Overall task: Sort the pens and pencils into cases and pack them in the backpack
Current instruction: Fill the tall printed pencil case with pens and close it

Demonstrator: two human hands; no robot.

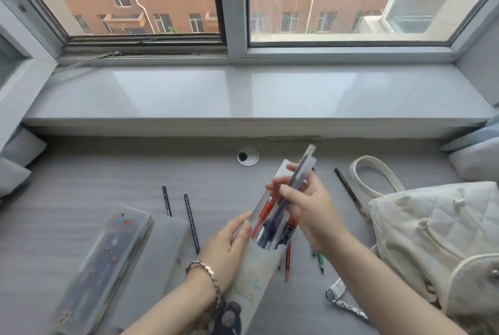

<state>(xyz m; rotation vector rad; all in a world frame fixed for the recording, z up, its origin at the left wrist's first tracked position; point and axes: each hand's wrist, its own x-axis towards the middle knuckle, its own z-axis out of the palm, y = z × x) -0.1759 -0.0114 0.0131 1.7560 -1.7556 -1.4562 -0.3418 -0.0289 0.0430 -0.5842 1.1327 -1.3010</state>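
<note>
The right grip pinches a translucent pen whose long axis slants down-left, its lower end at the open mouth of the pale pen case, which the left grip clasps just below.

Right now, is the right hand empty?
No, the right hand pinches a pen over the open case that the left hand holds.

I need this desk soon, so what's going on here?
A person is mid-sort. The left hand holds a pale case open with several pens inside, while the right hand pinches another pen over it. Pencils lie loose on the desk; a clear case lies left, the backpack right.
</note>
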